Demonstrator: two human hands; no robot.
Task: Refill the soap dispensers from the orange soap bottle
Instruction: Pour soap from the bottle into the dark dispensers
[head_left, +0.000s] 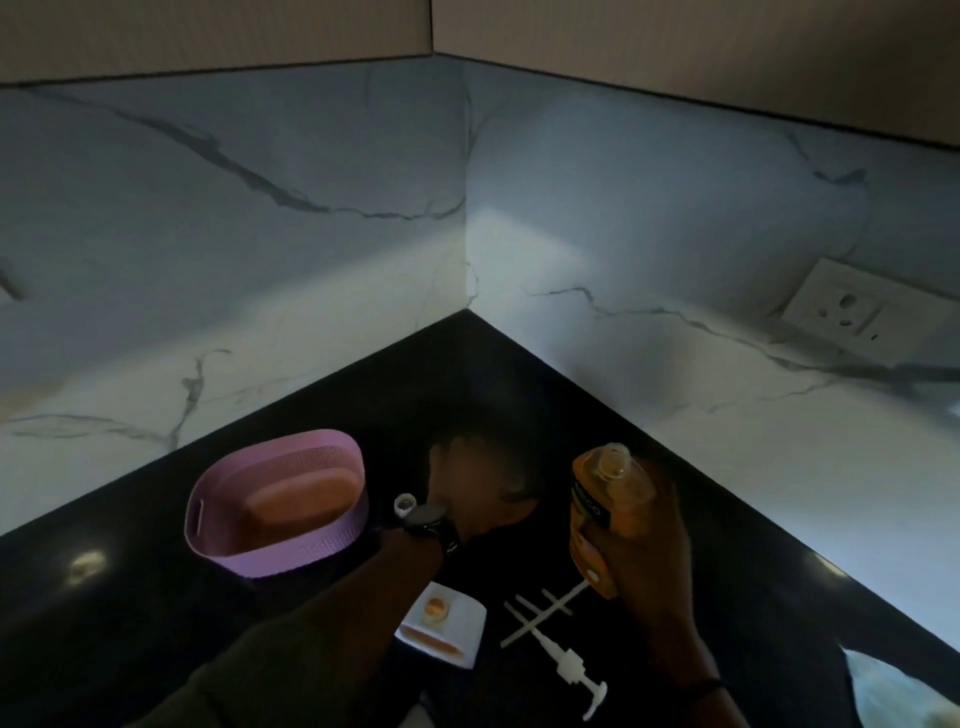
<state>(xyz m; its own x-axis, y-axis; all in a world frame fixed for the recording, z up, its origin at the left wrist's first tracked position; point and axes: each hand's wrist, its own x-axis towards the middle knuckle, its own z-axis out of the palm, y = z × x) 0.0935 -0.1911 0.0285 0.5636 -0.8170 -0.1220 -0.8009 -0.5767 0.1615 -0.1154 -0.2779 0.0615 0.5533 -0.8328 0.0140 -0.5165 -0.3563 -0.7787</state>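
My right hand (652, 561) grips the orange soap bottle (610, 493) around its lower body, above the right side of the black counter (322, 571). The bottle's neck is uncapped and points up and away. A white dispenser (449, 626) stands near the front with its top open and orange soap visible inside. Two white pump heads with long tubes (550, 623) lie crossed on the counter between the dispenser and my right hand. My left hand (480, 483), with a dark watch on the wrist, is blurred above the counter near the corner; its fingers are unclear.
A pink perforated basket (317, 551) holding an orange soap bar (301, 499) sits at the left. A small white cap (404, 504) lies beside my left wrist. Marble walls meet in a corner behind, and a white socket (831, 306) is on the right wall.
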